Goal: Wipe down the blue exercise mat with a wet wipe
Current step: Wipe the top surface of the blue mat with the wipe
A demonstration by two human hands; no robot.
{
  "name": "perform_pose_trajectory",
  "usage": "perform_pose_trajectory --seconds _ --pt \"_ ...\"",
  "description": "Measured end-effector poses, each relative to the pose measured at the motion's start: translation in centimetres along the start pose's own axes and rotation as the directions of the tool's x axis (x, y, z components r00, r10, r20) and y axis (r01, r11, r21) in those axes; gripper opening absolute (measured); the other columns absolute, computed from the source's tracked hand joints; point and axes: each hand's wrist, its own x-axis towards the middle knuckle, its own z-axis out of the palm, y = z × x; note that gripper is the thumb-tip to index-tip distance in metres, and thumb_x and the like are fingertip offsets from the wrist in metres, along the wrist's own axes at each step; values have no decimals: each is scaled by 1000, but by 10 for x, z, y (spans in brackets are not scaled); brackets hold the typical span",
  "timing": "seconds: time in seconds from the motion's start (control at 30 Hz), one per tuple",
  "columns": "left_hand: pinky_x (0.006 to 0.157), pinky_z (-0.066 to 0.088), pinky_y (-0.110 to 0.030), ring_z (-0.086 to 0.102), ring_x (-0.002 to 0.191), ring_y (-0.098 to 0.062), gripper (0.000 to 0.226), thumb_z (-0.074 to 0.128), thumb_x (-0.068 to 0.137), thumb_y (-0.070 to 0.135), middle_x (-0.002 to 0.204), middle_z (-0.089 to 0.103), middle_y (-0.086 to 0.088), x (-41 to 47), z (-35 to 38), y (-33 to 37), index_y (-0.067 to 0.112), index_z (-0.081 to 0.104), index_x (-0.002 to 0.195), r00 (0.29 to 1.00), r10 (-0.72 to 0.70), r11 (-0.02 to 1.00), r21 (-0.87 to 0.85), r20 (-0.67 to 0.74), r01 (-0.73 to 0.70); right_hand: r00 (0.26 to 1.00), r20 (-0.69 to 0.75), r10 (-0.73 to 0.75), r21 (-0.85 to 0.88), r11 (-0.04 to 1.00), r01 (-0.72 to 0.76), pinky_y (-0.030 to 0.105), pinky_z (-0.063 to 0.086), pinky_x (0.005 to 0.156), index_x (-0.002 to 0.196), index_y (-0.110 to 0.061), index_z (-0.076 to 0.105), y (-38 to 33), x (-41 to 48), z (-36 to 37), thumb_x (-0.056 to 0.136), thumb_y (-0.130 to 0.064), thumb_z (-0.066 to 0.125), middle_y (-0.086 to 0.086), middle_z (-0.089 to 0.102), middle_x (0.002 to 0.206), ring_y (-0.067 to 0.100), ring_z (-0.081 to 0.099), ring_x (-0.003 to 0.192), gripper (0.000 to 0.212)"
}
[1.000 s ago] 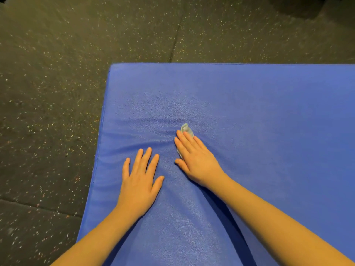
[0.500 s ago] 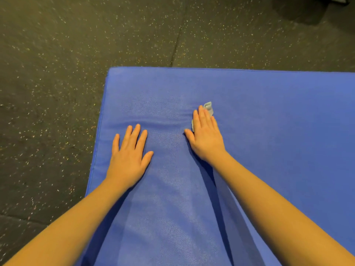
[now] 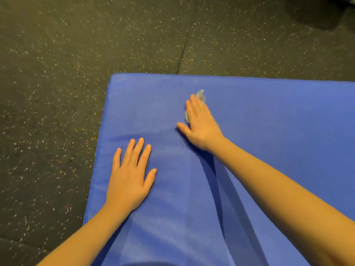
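Nearest, the left hand (image 3: pixel 128 177) lies flat, fingers straight, bracing the soft blue exercise mat (image 3: pixel 269 131). At one o'clock, the right hand (image 3: pixel 201 123) pins the wet wipe (image 3: pixel 200 94) under straight fingers. The wipe looks limp and probably needs broad pressure.

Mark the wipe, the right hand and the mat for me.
wipe (image 3: pixel 201 94), head view, the crumpled tip showing beyond the hand.
right hand (image 3: pixel 202 126), head view, the back of the hand.
mat (image 3: pixel 272 120), head view, bare top surface.
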Motion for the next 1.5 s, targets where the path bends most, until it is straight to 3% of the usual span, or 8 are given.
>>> perform_pose_trajectory --seconds 0.3,0.47,0.63,0.8,0.97,1.1,1.27,1.5 --pt "116 15 -51 21 146 -27 61 33 94 45 156 29 -8 0 0 -1 12 41 145 1000 5 1000 -22 -9 -6 954 -99 282 19 959 -281 42 6 119 149 2 18 18 60 -15 99 -50 32 18 6 160 28 2 148 73" --pt "115 15 -51 21 146 -26 60 33 94 44 155 31 -7 -1 1 -2 12 42 144 1000 8 999 -34 -13 -9 990 11 -141 -133 981 141 40 5 120 150 0 17 14 59 -17 97 -53 33 18 7 160 28 4 148 76" --pt "115 16 -51 22 145 -27 60 34 94 43 155 31 -8 0 1 -1 12 42 144 1000 6 1000 -25 -7 -6 951 -84 297 -87 949 -304 45 7 119 146 1 25 4 81 -24 100 -49 30 22 17 155 33 10 145 67" --pt "115 14 -50 22 145 -26 59 34 94 43 155 30 -7 -1 0 -3 13 41 144 1000 16 999 -46 -3 -16 973 92 -211 -144 964 223 39 2 119 150 0 14 -38 81 -12 102 -42 30 17 4 160 27 -1 148 66" --pt "116 13 -46 22 145 -23 56 37 92 38 154 33 -5 0 0 -8 14 43 143 999 31 985 -169 -31 -36 982 -27 186 -74 979 -188 41 3 119 150 -1 15 -22 77 -18 101 -45 29 18 5 160 29 1 148 68" --pt "111 24 -48 29 140 -24 54 40 90 36 151 38 -6 3 -4 -26 11 48 138 998 10 975 -219 -58 -23 965 81 -248 -130 958 257 41 3 118 150 -3 20 -50 49 -2 99 -47 31 18 8 160 29 5 148 68" --pt "115 18 -51 14 146 -28 66 29 93 52 157 23 -10 -4 -6 -55 14 35 147 978 -208 972 -114 -13 205 989 -84 121 -130 983 -131 45 -1 117 153 -14 13 -37 32 2 101 -46 30 13 0 161 26 -1 148 63" --pt "113 21 -55 18 146 -29 66 29 93 52 157 25 -10 -4 -7 -52 15 37 147 979 -204 976 -76 15 204 954 132 -269 -95 955 282 40 -4 118 154 -17 7 -46 20 -11 83 -66 8 4 -4 162 22 -4 149 86"
